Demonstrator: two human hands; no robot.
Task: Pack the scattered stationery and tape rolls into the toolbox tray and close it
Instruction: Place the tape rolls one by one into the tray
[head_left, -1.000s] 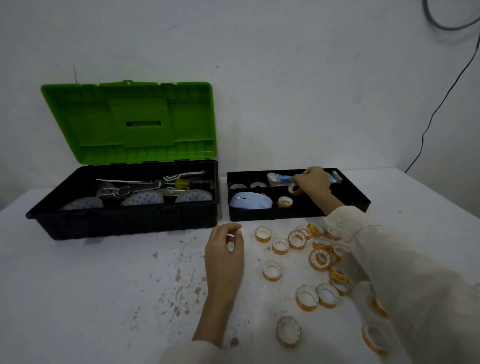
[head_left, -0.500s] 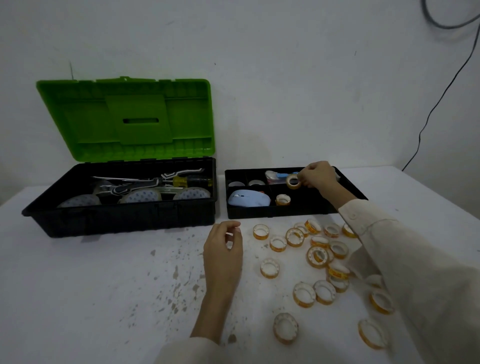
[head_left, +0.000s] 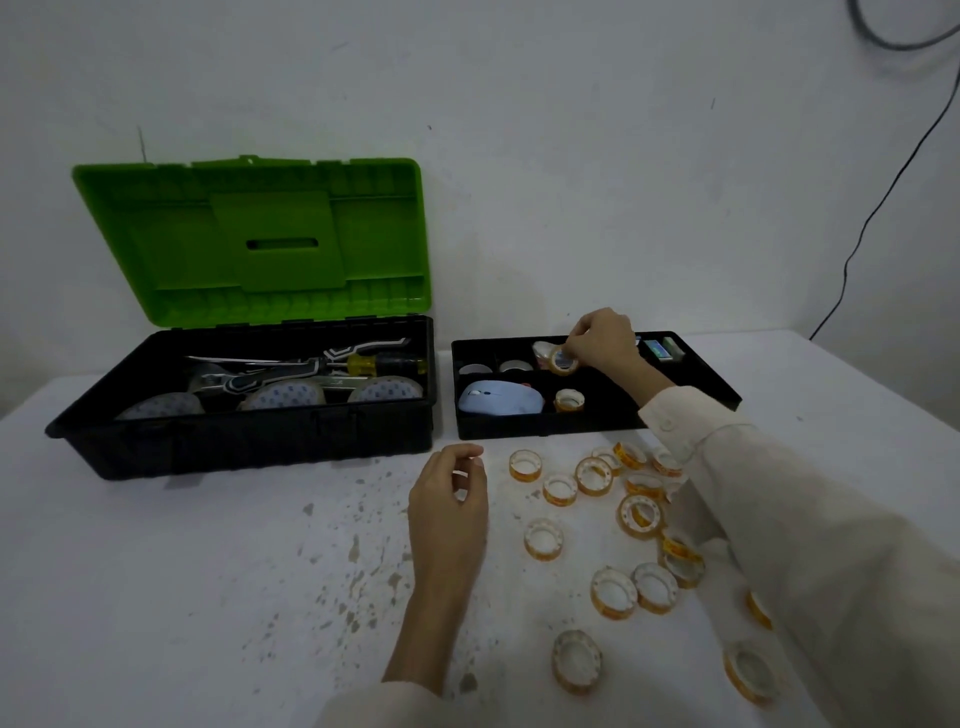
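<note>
Right hand (head_left: 602, 343) shifted left, pinching tape roll (head_left: 563, 362) over tray (head_left: 545, 429) (rear compartment).

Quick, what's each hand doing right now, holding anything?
Left hand: open, fingers loosely curled, nothing visibly held.
Right hand: pinching a small tape roll over the tray.

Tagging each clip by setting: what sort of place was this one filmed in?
Probably a plain workroom or a home work corner, though nothing settles which. A stained white table stands against a bare white wall, and on it sits an open green-lidded toolbox with hand tools inside.
</note>
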